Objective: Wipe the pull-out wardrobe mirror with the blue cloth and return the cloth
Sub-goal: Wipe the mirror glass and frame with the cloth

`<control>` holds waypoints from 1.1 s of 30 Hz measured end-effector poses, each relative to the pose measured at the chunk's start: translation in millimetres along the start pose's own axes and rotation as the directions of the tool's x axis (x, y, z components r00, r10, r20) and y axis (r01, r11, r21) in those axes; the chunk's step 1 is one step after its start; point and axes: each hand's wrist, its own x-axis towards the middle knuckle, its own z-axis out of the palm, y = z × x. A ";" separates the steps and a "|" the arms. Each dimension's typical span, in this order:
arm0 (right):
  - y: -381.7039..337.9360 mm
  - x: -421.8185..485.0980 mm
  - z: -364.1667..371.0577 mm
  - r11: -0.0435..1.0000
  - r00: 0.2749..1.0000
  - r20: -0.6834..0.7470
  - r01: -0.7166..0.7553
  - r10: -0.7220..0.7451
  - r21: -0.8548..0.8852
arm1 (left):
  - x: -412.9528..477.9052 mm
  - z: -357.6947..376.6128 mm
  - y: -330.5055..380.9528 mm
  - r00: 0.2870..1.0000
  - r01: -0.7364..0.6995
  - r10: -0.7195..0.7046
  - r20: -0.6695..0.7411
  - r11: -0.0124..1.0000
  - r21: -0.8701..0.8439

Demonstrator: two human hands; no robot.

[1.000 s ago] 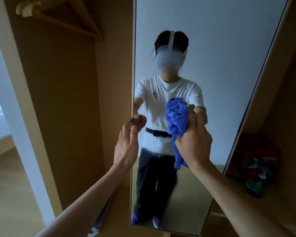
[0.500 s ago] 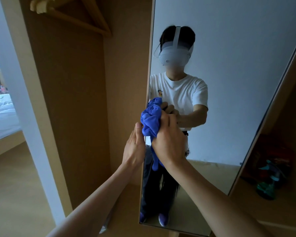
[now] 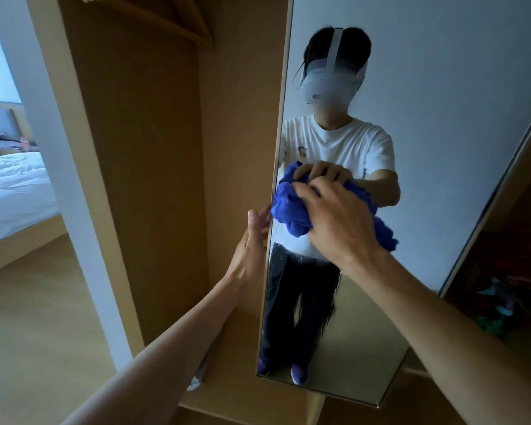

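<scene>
Right hand [image 3: 339,223], grip bunching blue cloth [image 3: 288,210], swept back from mirror [image 3: 442,148] centre to 9 o'clock edge; left hand [image 3: 252,243] steadies frame (fingers loosely wrapping edge). Wiping midway.

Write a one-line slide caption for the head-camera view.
Right hand presses a bunched blue cloth against the wardrobe mirror while left hand steadies its edge.

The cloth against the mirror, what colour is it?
Bright royal blue, plain with no pattern. The cloth shows best in the head view, bunched in the right hand.
</scene>
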 end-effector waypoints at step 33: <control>-22.2 -68.1 54.8 0.990 0.974 0.195 0.128 -0.113 -0.064 | -19.9 9.8 -60.8 0.979 0.200 -0.200 -0.029 0.979 -0.027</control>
